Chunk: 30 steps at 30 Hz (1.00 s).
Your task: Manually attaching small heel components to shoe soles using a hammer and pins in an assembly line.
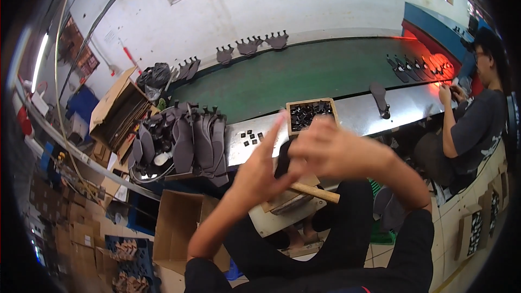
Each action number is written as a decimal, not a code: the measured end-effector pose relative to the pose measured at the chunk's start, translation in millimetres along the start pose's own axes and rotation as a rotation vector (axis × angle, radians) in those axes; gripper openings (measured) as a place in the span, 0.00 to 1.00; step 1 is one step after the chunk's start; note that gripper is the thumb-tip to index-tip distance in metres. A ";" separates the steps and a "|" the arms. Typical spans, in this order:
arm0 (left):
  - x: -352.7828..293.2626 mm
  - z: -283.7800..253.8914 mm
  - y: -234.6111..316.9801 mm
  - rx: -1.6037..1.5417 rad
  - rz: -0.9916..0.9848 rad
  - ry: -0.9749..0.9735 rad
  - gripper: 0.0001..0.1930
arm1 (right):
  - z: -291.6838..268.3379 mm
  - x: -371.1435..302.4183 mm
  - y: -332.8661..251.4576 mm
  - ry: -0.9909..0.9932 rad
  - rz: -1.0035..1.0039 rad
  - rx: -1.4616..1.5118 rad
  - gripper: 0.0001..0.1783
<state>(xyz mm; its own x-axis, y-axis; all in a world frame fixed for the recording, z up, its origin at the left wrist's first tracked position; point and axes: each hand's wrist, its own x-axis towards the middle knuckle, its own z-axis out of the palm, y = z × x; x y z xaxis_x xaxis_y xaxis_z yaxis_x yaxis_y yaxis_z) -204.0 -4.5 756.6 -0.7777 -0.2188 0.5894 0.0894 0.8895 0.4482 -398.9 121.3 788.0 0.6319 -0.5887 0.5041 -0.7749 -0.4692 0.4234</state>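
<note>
My left hand (258, 171) is raised over the work stand, its index finger stretched up and its thumb apart. Close beside it, my right hand (328, 149) has bent fingers, smeared by motion; anything in them is hidden. Between and behind the hands shows a dark, flat piece (283, 161), mostly covered, and I cannot tell whether either hand touches it. Below them, a wooden tool handle (315, 191) lies across the stand (266, 222). Just beyond my hands, a wooden tray (337, 114) holds many small black parts. Several small black square pieces (247, 142) lie to its left.
Dark shoe soles (203, 144) are heaped at the left, beside an open carton (176, 233). A green conveyor belt (304, 68) carries soles along its far edge. One sole (380, 99) lies on the metal ledge (353, 106). A co-worker (477, 114) sits at the right.
</note>
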 end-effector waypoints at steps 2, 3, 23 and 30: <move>-31.5 -1.5 9.5 -0.306 -0.119 -0.081 0.44 | -3.5 9.5 -35.6 0.097 0.031 0.186 0.26; -44.4 -3.3 10.4 -0.407 -0.193 -0.155 0.40 | -5.3 9.6 -50.1 0.086 0.152 0.231 0.30; -21.5 109.8 -147.5 0.256 -0.455 0.387 0.20 | 19.4 -144.4 -195.9 0.543 1.663 1.294 0.16; 94.8 178.1 -188.3 0.273 -0.045 0.102 0.08 | 24.3 -146.9 -189.7 0.971 1.648 1.459 0.19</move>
<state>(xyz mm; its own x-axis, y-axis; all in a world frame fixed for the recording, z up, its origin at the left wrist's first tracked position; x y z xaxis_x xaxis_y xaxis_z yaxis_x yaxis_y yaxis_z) -405.4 -121.2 608.3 -0.7094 -0.2874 0.6435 -0.1254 0.9500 0.2860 -345.1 280.8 615.3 -0.7559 -0.6545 -0.0162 0.3220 -0.3502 -0.8796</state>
